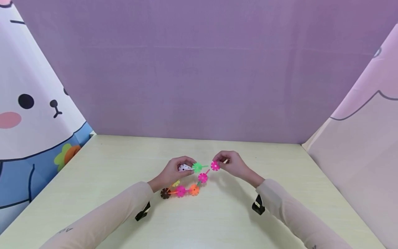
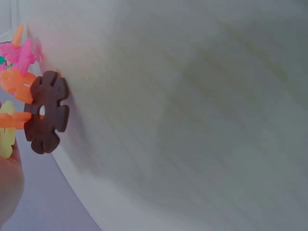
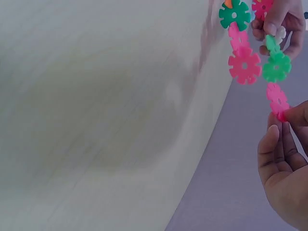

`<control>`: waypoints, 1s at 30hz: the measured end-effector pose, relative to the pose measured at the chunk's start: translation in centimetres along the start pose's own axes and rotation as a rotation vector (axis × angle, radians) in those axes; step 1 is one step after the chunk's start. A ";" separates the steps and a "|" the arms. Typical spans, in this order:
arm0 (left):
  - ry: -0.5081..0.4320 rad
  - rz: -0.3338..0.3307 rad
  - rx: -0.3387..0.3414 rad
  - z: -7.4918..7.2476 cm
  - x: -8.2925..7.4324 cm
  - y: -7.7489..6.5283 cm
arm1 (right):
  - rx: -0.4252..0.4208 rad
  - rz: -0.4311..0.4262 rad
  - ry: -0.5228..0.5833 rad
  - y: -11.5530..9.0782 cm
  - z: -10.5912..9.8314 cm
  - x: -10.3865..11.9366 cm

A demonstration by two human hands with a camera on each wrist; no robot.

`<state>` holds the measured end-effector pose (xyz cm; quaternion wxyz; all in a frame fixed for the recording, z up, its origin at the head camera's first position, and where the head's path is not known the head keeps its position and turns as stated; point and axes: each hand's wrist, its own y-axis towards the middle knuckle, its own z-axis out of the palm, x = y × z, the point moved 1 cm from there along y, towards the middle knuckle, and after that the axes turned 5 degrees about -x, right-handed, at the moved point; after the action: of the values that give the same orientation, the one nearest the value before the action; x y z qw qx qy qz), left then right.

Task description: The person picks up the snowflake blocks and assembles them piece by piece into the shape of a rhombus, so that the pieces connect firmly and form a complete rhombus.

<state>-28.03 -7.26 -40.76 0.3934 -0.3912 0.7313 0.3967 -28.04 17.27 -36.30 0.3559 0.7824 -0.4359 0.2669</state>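
My left hand (image 1: 171,172) grips a chain of interlocking snowflake discs near a white disc (image 1: 184,167) and a light green disc (image 1: 197,167). Below the fingers hang a brown disc (image 2: 48,113), a yellow disc (image 2: 6,129), an orange disc (image 1: 194,190), a dark green disc (image 3: 235,14) and several pink discs (image 3: 244,65). My right hand (image 1: 234,164) pinches a pink disc (image 1: 215,166) between thumb and fingertips. In the right wrist view another pink disc (image 3: 277,97) reaches from those fingertips toward the light green one; whether they touch, I cannot tell.
Both hands are over a pale wood-toned table (image 1: 199,221). A purple panel (image 1: 199,69) stands along its far edge. Printed cartoon panels rise at the left (image 1: 40,76) and right (image 1: 357,145). Black straps (image 1: 143,211) hang beneath the sleeves.
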 end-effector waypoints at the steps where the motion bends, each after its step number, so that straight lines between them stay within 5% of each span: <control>1: -0.001 -0.003 0.000 0.0 0.0 0.0 | 0.001 -0.003 0.001 0.1 0.1 0.1; 10: 0.009 -0.002 -0.002 -0.1 -0.1 -0.1 | 0.013 0.004 0.007 0.4 1.0 0.7; 18: 0.023 0.030 0.000 -0.1 -0.2 0.0 | 0.041 0.002 0.018 -0.2 0.4 4.3; 30: 0.005 0.022 -0.009 0.0 0.1 0.0 | 0.058 0.014 0.095 0.2 0.4 4.2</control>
<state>-28.09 -7.26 -40.81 0.3857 -0.3860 0.7346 0.4032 -26.16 14.79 -33.46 0.3515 0.7759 -0.4160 0.3185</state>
